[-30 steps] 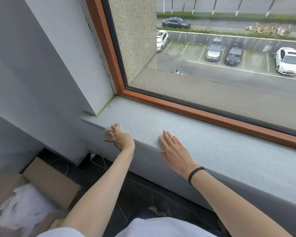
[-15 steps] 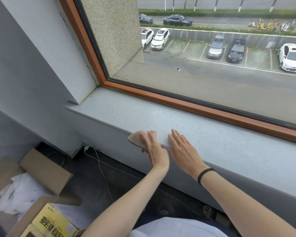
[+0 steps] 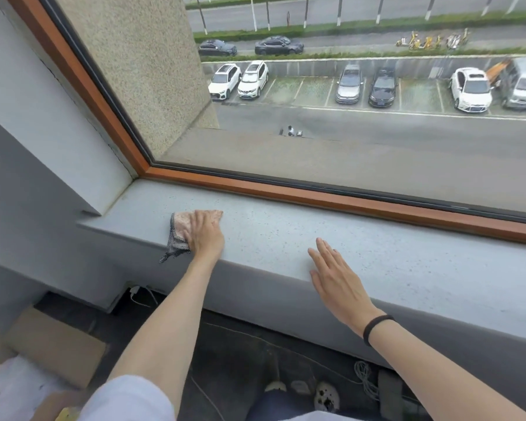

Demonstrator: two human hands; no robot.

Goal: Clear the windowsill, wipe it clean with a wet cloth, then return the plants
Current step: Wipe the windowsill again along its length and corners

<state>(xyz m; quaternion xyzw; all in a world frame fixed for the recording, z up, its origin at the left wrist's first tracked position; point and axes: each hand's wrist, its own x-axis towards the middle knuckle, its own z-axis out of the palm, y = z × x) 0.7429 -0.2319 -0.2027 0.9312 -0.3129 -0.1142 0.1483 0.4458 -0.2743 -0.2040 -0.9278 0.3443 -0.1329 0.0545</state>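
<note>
Grey speckled windowsill, wood window frame, left hand pressing cloth, right hand flat

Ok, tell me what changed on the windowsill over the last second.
The left hand swept the cloth rightward along the front edge of the windowsill, from its left end toward the right hand. It then pushed the cloth farther in toward the window, so the hands are now apart. It kept pressing the cloth throughout. The right hand stayed flat on the front edge.

Windowsill seems open rightward; wall blocks left, frame behind
</note>
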